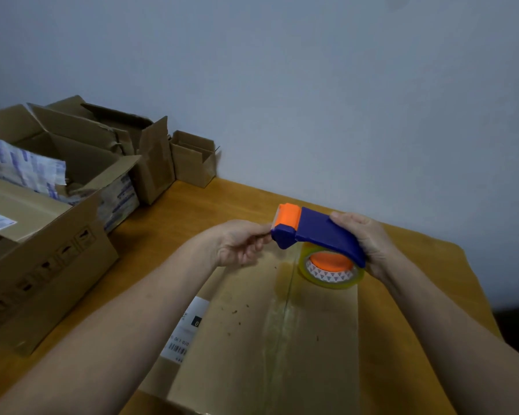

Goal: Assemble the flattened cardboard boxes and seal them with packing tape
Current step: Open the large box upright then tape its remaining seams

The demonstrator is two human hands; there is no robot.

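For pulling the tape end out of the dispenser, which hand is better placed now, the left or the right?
The left hand. Its fingertips are already at the orange front end of the tape dispenser, while the right hand grips the rear, steadying it above the box.

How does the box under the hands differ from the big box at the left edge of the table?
The box under the hands has its top flaps closed, meeting at a centre seam; the big box at left stands open. The near box's top is fairly plain; the left box carries blue-printed tape. Both are brown cardboard on the wooden table.
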